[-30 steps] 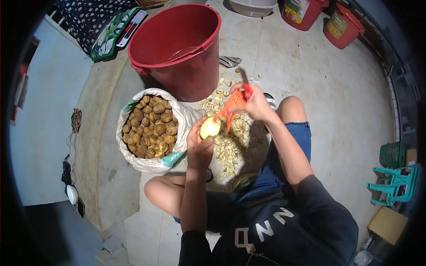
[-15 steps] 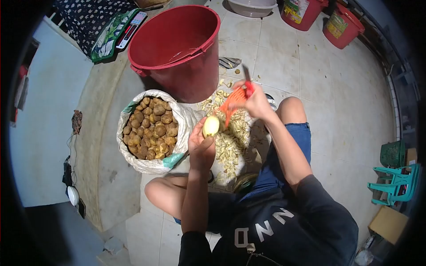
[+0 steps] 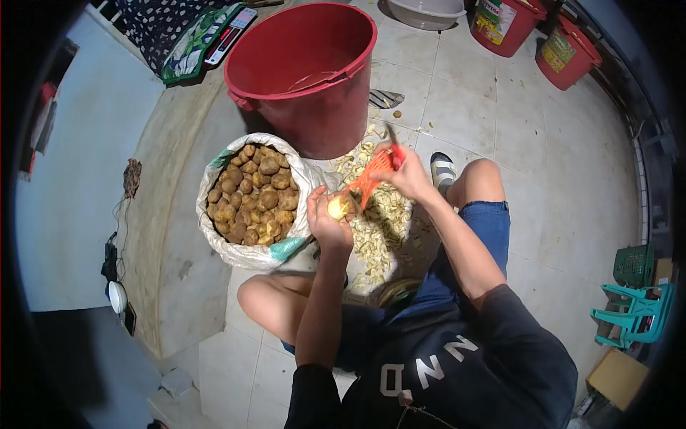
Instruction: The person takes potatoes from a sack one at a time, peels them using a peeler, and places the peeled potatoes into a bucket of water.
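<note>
Pale and peeled, a potato [image 3: 339,207] rests in my left hand [image 3: 330,223], whose fingers curl round it. My right hand [image 3: 409,174] is closed on a tool with a red handle [image 3: 396,155] and a dark blade pointing up and away. Orange netting-like material [image 3: 370,177] hangs from that hand and reaches the potato; its exact link to the tool is unclear. Left of my hands stands an open white sack [image 3: 309,168] full of unpeeled potatoes [image 3: 255,194]. Many pale peelings [image 3: 377,239] lie on the floor below my hands.
A large red tub [image 3: 314,118] stands beyond the sack. Farther back are a pale basin [image 3: 427,13] and two smaller red buckets [image 3: 568,53]. A scale [image 3: 230,36] sits at the upper left. At the right are a green basket [image 3: 633,266] and a turquoise stool [image 3: 632,314].
The view has shifted, so the tub and buckets appear farther right. The potato has turned in my left hand. My right hand and the orange material have come closer to it.
</note>
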Available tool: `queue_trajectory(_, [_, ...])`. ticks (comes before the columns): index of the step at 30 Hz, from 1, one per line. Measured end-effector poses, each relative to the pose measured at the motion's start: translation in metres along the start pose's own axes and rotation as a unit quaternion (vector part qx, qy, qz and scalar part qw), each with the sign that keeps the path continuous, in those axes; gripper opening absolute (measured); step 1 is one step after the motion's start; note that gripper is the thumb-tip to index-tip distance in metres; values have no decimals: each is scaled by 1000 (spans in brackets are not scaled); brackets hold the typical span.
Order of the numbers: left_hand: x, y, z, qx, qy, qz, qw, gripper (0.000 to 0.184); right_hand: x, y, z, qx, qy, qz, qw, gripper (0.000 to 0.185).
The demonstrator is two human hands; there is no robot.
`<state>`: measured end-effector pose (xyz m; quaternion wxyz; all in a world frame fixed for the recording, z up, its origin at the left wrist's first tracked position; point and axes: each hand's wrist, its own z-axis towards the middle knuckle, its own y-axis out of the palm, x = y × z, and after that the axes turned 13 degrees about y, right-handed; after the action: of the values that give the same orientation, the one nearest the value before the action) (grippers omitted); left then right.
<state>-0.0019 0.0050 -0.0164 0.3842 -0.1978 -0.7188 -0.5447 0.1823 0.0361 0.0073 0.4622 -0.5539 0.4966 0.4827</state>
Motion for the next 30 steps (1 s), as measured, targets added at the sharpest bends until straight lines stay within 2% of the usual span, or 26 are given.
queue_trajectory(2, [2,-3,3,-12,-49,-15,999,20,1,-14,10,33,72,68,995,38])
queue_trajectory(3, [1,0,4,-12,-49,-17,999,20,-5,-11,7,33,71,66,995,38])
queue_trajectory(5, [-4,2,1,-16,13,-9,1000,22,-21,1,-10,-34,-1,16,999,36])
queue_trajectory(6, [-7,2,1,-25,32,9,999,21,-13,-2,-4,-4,-22,-45,999,34])
queue_trajectory(7, [-5,1,-2,-25,28,10,999,21,-3,-9,1,-2,-19,-44,999,34])
queue_trajectory(9, [1,7,1,-15,30,37,999,21,-5,-22,15,53,52,39,996,33])
queue_trajectory(10, [3,8,-1,-40,51,43,997,20,-11,-19,7,2,47,64,997,35])
queue_trajectory(11, [0,6,0,-38,50,45,997,20,-10,-15,8,1,49,65,997,35])
queue_trajectory(13, [-7,6,-1,-66,106,83,989,21,-7,-11,6,-7,-33,-40,999,37])
queue_trajectory(17, [-4,6,-2,-91,133,130,978,23,-14,-20,6,-31,-1,40,999,37])
queue_trajectory(18, [-3,5,-3,-90,130,133,978,23,-20,-13,-1,-67,5,23,997,36])
queue_trajectory(19, [-3,7,-4,-128,182,177,959,22,-11,-18,6,-66,7,23,998,36])
queue_trajectory(20, [-2,10,-5,-166,234,217,933,22,3,-28,20,-23,21,9,999,37])
queue_trajectory(21, [0,12,-7,-167,234,216,933,22,-2,-30,24,19,35,-5,999,37])
queue_trajectory(23, [4,19,-6,-90,115,130,981,20,-9,-32,19,28,43,1,999,37])
queue_trajectory(25, [1,15,-8,-85,119,138,980,20,-22,-11,0,-63,-22,-37,997,38])
queue_trajectory(27, [-9,9,-3,-117,166,187,961,23,-1,-27,16,-34,-8,-84,996,39])
queue_trajectory(29, [-12,6,-1,-96,136,135,977,23,5,-38,25,48,62,-8,997,38])
queue_trajectory(30, [-12,4,0,-116,209,248,939,22,-3,-29,17,-5,15,23,1000,37])
